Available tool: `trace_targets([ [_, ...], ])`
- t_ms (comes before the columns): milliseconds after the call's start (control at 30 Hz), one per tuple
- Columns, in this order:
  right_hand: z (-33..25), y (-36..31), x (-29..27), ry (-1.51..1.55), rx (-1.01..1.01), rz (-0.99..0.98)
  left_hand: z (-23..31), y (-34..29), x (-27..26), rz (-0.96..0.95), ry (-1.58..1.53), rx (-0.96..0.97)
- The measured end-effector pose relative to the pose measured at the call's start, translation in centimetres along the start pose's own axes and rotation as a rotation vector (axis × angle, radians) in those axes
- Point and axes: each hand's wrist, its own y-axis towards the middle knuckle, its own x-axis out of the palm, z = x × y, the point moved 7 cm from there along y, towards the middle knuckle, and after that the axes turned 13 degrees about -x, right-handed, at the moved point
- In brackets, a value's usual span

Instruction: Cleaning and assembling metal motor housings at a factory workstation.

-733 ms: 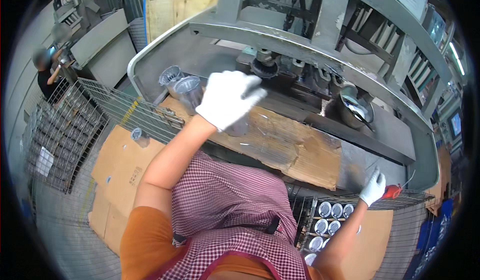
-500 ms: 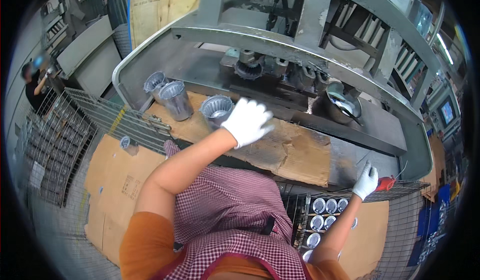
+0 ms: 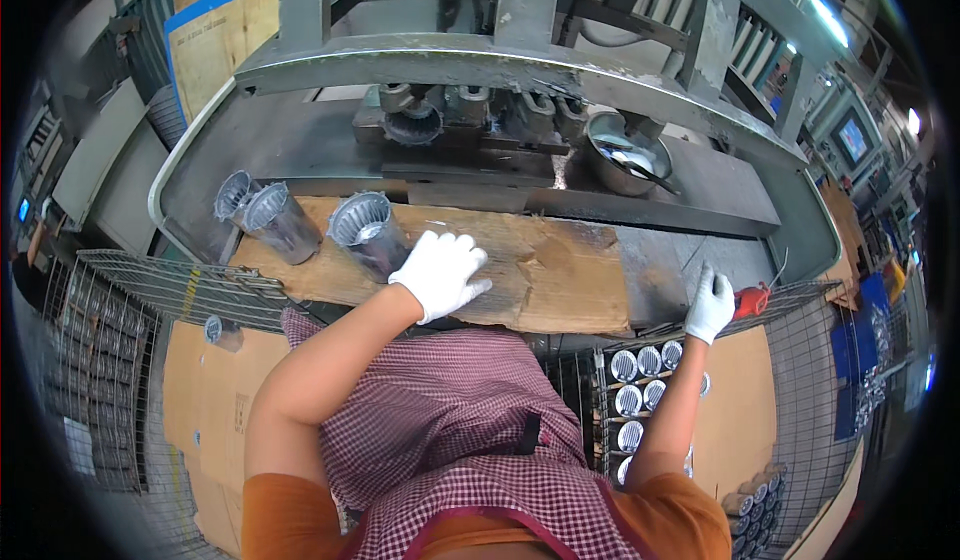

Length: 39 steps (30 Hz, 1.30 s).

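My left hand point(image 3: 440, 277), in a white glove, is open with its fingers apart, over the near edge of a brown cardboard sheet point(image 3: 570, 270) on the machine's bench. Just left of it stands a grey ribbed metal cup point(image 3: 375, 240) with a ragged rim. Two similar cups, one in front point(image 3: 280, 225) and one behind point(image 3: 235, 195), stand farther left, close together. At the bench's right front edge is my gloved right hand point(image 3: 710, 305), fingertips up. A red tool point(image 3: 751, 301) with a thin wire-like end touches or lies beside it; whether the hand grips it is unclear.
A press frame point(image 3: 420, 55) spans the back, with a ribbed tool head point(image 3: 412, 125) beneath. A metal pot point(image 3: 630, 165) holding a long-handled tool sits back right. Below my right arm, several round cups point(image 3: 628, 400) stand in a rack. Wire mesh baskets point(image 3: 180, 285) flank me.
The view has turned, so the bench and machine appear shifted left and up. My left hand has come slightly nearer to me beside the cup. My right hand stays next to the red tool.
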Motion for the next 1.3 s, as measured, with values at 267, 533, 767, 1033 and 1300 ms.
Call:
trace_targets([
  [267, 0.7, -0.1, 0.2, 0.055, 0.003, 0.033, -0.3, -0.7, 2.8, -0.297, 0.088, 0.032],
  [533, 0.3, -0.2, 0.0, 0.056, 0.001, 0.041, 0.1, -0.5, 1.2, -0.168, -0.037, 0.027],
  [767, 0.5, -0.3, 0.2, 0.061, -0.005, 0.058, 0.4, -0.3, -0.5, -0.019, -0.089, -0.002],
  [1033, 0.2, -0.2, -0.1, 0.037, -0.009, 0.050, -0.2, -0.7, 2.7, -0.392, 0.053, -0.016],
  [1300, 0.3, -0.3, 0.1, 0.033, -0.011, 0.034, -0.2, -0.6, 2.7, -0.379, 0.061, -0.004],
])
